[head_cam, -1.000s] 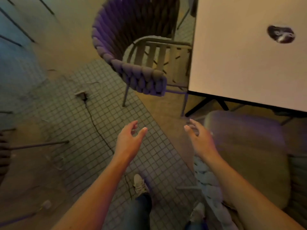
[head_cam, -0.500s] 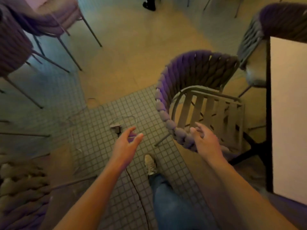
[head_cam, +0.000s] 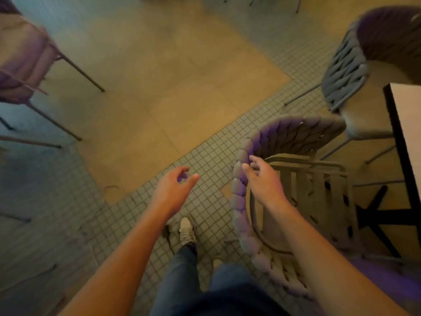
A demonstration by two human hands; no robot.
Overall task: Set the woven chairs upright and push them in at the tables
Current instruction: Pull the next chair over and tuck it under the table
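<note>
A woven chair (head_cam: 296,137) with a thick braided rim and a bare slatted seat stands upright at the lower right, beside the white table (head_cam: 410,124). My right hand (head_cam: 264,179) reaches over the seat, and its fingertips touch the inner side of the braided rim; the fingers are spread, not closed around it. Left of the chair my left hand (head_cam: 170,190) hovers over the tiled floor with curled, parted fingers and nothing in it. A second woven chair (head_cam: 346,71) stands upright at the table's far side.
The table's black cross foot (head_cam: 382,217) lies under the table, close to the near chair's legs. More chairs (head_cam: 25,62) stand at the far left, with thin legs slanting out. My feet and legs are at the bottom centre on small square tiles.
I have stepped closer, so the slatted chair now sits right under my right arm. My right hand has moved from the front rim to the rim's side. The left hand stays free.
</note>
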